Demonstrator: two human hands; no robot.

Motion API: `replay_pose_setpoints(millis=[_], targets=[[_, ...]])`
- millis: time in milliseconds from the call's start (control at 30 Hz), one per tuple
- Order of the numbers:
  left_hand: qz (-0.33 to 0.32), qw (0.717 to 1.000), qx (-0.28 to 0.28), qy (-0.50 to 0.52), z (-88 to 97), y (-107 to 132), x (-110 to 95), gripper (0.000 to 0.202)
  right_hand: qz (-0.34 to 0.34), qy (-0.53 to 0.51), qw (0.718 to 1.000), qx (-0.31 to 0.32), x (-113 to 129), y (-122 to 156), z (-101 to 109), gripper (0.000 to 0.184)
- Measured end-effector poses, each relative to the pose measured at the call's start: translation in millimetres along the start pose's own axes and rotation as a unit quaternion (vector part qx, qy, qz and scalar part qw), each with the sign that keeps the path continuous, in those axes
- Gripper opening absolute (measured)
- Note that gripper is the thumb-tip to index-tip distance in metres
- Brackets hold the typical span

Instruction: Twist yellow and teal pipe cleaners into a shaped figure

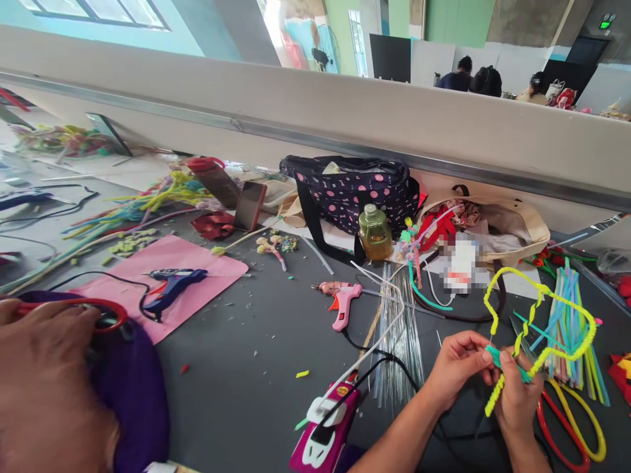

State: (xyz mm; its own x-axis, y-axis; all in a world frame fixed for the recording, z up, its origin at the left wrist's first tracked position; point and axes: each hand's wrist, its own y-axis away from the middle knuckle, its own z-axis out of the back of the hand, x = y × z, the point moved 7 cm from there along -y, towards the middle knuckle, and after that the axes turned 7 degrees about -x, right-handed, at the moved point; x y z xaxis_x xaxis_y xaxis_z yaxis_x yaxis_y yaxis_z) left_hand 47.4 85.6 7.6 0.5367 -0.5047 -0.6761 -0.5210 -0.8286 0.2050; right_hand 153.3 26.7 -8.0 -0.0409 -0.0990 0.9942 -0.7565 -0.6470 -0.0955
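My left hand [463, 364] pinches one end of a short bundle of teal pipe cleaners [494, 355]. My right hand [520, 394] is closed around the other end, with its thumb on top. A long fuzzy yellow pipe cleaner [589, 335], bent into an open loop with a twisted strand inside it, rises from between my hands. Its lower end sticks out below my fingers. Scissors with red and yellow handles [562, 420] lie beside my right hand, their blades partly hidden. Pale pipe cleaners [566, 322] lie in a pile behind it.
Another person's hand [49, 368] rests at the left by a red handle and purple cloth. A pink glue gun [342, 302], silver wires [397, 348] and a magenta pouch [328, 427] lie left of my hands. A blue glue gun [175, 289] sits on pink paper [217, 266]. Bags and a bottle [374, 233] line the partition.
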Motion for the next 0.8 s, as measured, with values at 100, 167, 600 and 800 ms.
replay_pose_setpoints(millis=[100, 167, 600, 800], targets=[[-0.014, 1.0, 0.014, 0.0, -3.4, 1, -1, 0.033, -0.034, -0.04, 0.999, -0.014, 3, 1, -4, 0.03], [-0.018, 1.0, 0.01, -0.008, -2.7, 1, -1, 0.034, -0.045, -0.048, 0.998, -0.02, 5, 1, -5, 0.03], [-0.005, 0.999, -0.021, -0.044, 5.1, -2, 3, 0.039, 0.018, 0.044, 0.999, -0.003, -2, 2, 3, 0.032], [0.051, 0.998, 0.0, -0.024, 2.0, -2, 13, 0.036, -0.013, -0.019, 1.0, -0.001, 1, 6, 0, 0.03]])
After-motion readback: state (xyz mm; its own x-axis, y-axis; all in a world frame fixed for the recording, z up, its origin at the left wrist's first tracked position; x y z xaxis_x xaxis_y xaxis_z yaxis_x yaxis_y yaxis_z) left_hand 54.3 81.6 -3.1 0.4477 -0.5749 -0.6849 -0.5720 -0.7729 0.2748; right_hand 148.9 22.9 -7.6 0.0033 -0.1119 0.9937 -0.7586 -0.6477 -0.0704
